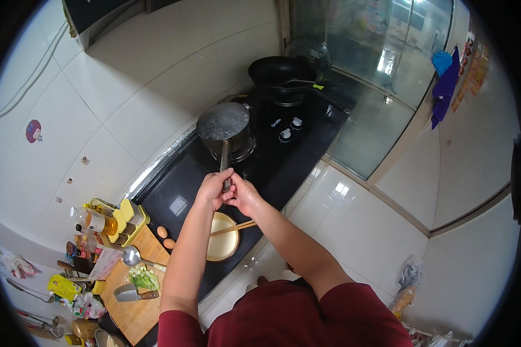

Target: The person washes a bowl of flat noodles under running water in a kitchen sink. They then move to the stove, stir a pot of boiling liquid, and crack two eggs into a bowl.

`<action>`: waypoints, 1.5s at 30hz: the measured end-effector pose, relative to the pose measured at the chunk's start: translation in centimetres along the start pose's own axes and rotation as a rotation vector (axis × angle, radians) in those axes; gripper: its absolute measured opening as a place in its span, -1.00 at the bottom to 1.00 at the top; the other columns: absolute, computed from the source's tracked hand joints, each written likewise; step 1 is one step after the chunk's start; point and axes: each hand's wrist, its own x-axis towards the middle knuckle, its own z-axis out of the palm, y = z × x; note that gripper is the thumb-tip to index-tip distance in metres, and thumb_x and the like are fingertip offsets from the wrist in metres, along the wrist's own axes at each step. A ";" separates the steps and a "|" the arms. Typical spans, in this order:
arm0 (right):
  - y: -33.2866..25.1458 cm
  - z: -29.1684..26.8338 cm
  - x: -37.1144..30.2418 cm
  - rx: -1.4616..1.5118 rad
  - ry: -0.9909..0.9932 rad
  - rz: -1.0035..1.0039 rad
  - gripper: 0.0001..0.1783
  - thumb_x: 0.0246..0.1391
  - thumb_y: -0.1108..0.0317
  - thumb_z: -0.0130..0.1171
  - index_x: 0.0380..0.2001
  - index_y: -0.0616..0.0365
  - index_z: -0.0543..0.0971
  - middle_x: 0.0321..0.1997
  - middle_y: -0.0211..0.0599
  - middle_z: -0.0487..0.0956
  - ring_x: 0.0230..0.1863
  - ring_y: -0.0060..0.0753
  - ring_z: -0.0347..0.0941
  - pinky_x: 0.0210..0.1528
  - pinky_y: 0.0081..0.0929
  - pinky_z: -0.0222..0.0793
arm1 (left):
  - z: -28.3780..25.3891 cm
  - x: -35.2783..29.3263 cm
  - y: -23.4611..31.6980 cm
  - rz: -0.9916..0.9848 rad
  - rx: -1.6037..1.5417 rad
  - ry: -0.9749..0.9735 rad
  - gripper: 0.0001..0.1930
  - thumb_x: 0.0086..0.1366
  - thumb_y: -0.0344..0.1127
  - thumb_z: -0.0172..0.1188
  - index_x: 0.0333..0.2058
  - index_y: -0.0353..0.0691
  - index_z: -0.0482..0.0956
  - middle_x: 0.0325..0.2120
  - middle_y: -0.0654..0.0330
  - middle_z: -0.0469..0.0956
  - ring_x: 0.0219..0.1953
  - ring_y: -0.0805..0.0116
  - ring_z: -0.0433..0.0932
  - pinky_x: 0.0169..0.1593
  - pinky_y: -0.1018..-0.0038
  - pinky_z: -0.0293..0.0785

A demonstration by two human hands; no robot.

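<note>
Both forearms rise from the lower edge, out of dark red sleeves, and meet over the black tabletop (173, 199). Beneath them sits a bowl (223, 240) of pale yellow liquid with chopsticks (234, 228) laid across its rim. The left hand (213, 188) and right hand (243, 194) are clenched together around the end of the handle of a saucepan (223, 124), fingers wrapped, wrists slightly bent, arms nearly straight. The saucepan stands on the near burner of the stove, holding bubbling water. Beyond it, on the far burner, rests a black wok (281, 72). To the left, a cutting board (134, 301) carries chopped greens, a cleaver and a ladle; two eggs (165, 237) lie beside it.
</note>
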 end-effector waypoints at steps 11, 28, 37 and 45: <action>2.0 1.2 1.4 0.138 -0.186 0.112 -0.76 0.33 0.19 -0.07 -0.35 0.09 0.45 -0.48 -0.45 0.45 -0.47 -0.54 0.40 -0.24 -0.40 0.46 | -4.0 -0.8 0.1 0.069 0.033 -0.020 -0.85 0.31 -0.39 0.12 -0.40 -0.30 0.38 -0.63 0.26 0.42 -0.70 0.56 0.35 -0.64 0.66 0.27; 4.9 4.1 3.6 0.172 -0.281 0.064 -0.73 0.29 0.16 0.01 -0.34 0.14 0.46 -0.48 -0.36 0.47 -0.45 -0.46 0.47 -0.20 -0.32 0.55 | -8.4 -1.7 3.0 0.040 0.103 -0.161 -0.93 0.29 -0.47 0.07 -0.35 -0.34 0.40 -0.60 0.27 0.42 -0.70 0.62 0.33 -0.65 0.73 0.20; 5.8 5.7 4.8 0.119 -0.277 0.046 -0.73 0.29 0.15 0.02 -0.32 0.14 0.46 -0.42 -0.31 0.51 -0.42 -0.42 0.50 -0.17 -0.35 0.53 | -10.6 -1.8 4.7 0.003 0.149 -0.214 -0.95 0.28 -0.48 0.06 -0.33 -0.34 0.41 -0.58 0.26 0.42 -0.70 0.62 0.32 -0.69 0.73 0.12; 5.2 3.4 4.6 -0.273 -0.112 -0.034 -0.71 0.26 0.17 0.04 -0.12 0.16 0.48 -0.28 -0.33 0.58 -0.31 -0.52 0.50 -0.22 -0.52 0.45 | -12.4 -1.2 6.1 -0.032 0.218 -0.210 -0.89 0.25 -0.47 0.09 -0.25 -0.32 0.43 -0.58 0.24 0.41 -0.68 0.60 0.31 -0.68 0.70 0.07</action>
